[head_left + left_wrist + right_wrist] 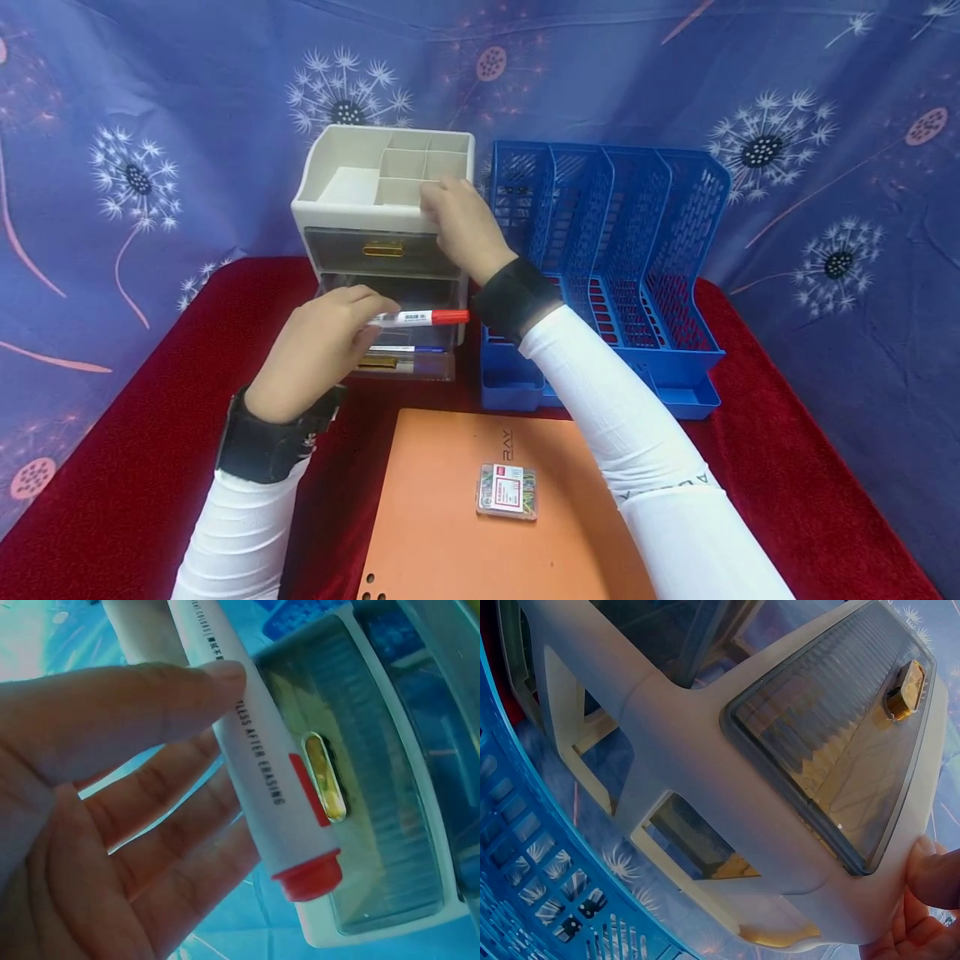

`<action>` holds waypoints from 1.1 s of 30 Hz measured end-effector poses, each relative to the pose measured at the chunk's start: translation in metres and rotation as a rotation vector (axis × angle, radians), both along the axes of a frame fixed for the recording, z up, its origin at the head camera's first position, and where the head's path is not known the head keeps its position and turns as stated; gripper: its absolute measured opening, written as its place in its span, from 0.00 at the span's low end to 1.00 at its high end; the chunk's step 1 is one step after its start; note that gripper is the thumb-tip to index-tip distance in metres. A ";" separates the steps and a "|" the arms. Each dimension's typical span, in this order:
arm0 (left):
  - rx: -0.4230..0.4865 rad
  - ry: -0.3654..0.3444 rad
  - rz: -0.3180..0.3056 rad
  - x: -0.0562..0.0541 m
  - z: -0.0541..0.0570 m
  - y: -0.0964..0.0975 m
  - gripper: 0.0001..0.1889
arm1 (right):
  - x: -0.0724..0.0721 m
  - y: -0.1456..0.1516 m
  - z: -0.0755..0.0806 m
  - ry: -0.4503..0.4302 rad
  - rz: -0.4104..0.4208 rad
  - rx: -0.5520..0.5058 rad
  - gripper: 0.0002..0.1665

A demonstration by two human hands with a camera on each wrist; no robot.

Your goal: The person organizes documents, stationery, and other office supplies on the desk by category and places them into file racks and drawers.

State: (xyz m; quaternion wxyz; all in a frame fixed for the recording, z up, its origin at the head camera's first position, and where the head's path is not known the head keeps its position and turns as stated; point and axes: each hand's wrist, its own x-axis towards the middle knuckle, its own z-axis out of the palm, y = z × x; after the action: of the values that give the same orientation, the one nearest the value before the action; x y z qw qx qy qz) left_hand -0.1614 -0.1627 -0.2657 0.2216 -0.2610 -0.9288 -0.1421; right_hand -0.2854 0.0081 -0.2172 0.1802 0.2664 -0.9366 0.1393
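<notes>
Marker [418,317], pinched by the left hand [321,346], is best lowered level into the drawer [437,368]. The right hand [468,223] grips the organizer [360,217]; brace it.

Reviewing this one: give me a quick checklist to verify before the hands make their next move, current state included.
1. Marker secured: ok; the left hand pinches the red-capped marker.
2. Cap on: ok; the red cap covers one end.
3. Organizer braced: ok; the right hand grips the white organizer at its upper right corner.
4. Lower drawer open: ok; it is pulled out.
5. Upper drawer closed: ok.
6. Room beside the blue-capped marker in the lower drawer: cannot tell; the left hand partly blocks the view.
</notes>
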 end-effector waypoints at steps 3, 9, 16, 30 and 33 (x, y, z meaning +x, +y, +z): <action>0.015 -0.026 0.022 -0.004 -0.002 -0.005 0.19 | 0.000 0.000 0.000 -0.006 -0.003 -0.007 0.16; 0.014 -0.097 0.063 -0.014 -0.006 -0.011 0.19 | 0.001 0.000 0.000 -0.019 -0.011 -0.012 0.16; 0.020 -0.165 0.066 -0.025 -0.013 -0.017 0.18 | 0.001 0.000 0.000 -0.010 -0.008 -0.014 0.15; -0.001 -0.241 0.054 -0.040 -0.027 -0.020 0.17 | 0.002 -0.001 0.000 -0.023 -0.015 -0.017 0.15; -0.007 -0.270 0.052 -0.042 -0.030 -0.020 0.16 | 0.002 -0.001 0.000 -0.025 -0.018 -0.014 0.15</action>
State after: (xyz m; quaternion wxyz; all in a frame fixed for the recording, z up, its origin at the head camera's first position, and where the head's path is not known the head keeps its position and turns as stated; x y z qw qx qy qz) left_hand -0.2038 -0.1829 -0.2953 0.0971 -0.2162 -0.9570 -0.1670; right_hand -0.2832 0.0066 -0.2169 0.1716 0.2547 -0.9401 0.1477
